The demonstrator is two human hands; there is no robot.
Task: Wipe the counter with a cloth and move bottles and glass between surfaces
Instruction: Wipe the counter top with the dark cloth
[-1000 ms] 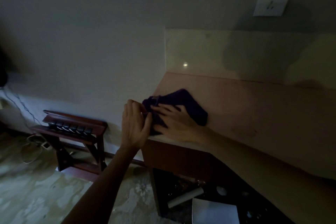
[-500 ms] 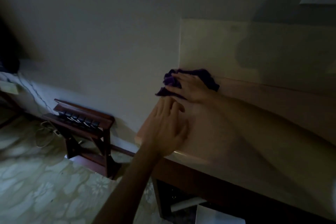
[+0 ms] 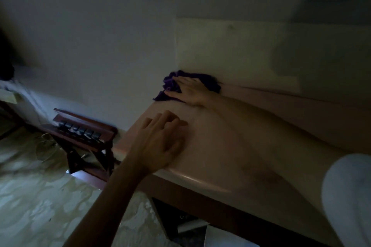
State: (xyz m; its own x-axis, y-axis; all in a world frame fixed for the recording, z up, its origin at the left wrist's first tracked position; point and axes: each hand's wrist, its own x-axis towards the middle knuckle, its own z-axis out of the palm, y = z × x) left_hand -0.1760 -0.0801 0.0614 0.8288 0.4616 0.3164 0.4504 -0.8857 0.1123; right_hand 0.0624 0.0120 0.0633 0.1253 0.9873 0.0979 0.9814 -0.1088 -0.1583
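the right hand point(image 3: 188, 91) lay flat on the purple cloth point(image 3: 170, 86), fingers spread and fairly straight, pressing it down rather than gripping it. the cloth sat bunched in the far left corner of the counter point(image 3: 230, 146), right where the top met the pale backsplash point(image 3: 230, 50) and the side wall. the left hand point(image 3: 160, 142) rested palm down on the counter near its front left edge, fingers relaxed and holding nothing, apparently bracing.

judging by this, the wiping step was under way, with the cloth reaching the back corner; whether the rest of the top had been covered could not be told in the dim light. no bottles or glass showed on the counter, so that part of the task could not be judged. under the counter an open shelf point(image 3: 190, 224) held dark, unclear items. a wooden stand point(image 3: 84, 134) stood on the patterned floor point(image 3: 40, 206) to the left.
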